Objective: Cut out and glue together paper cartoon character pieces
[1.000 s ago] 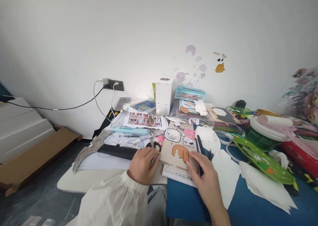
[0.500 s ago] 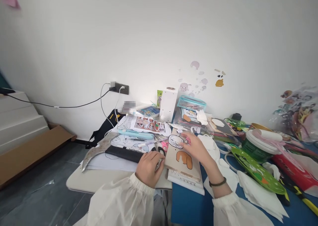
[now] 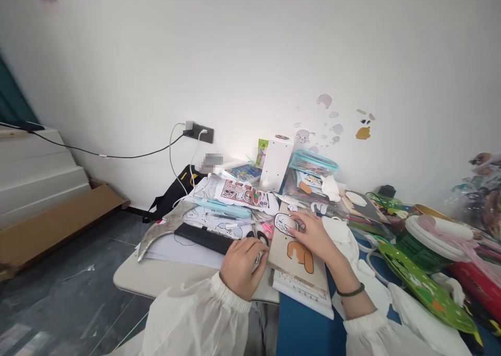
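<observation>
Cluttered desk (image 3: 156, 277); left hand (image 3: 242, 264) curled, fingers hidden at board (image 3: 282, 257)

Right hand (image 3: 313, 234) presses a cartoon cutout (image 3: 282, 224) on the tan board (image 3: 283, 254); left hand (image 3: 242, 264) seemingly grips its edge.

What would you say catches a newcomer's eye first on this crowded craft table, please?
Centre front, the right hand rests its fingers on a white cartoon paper cut-out lying on a tan cardboard board, with the left hand curled at the board's left edge. Left of them lies a grey curved blade-shaped prop with a black handle; far right, a bright green round plastic plate sits tilted.
</observation>
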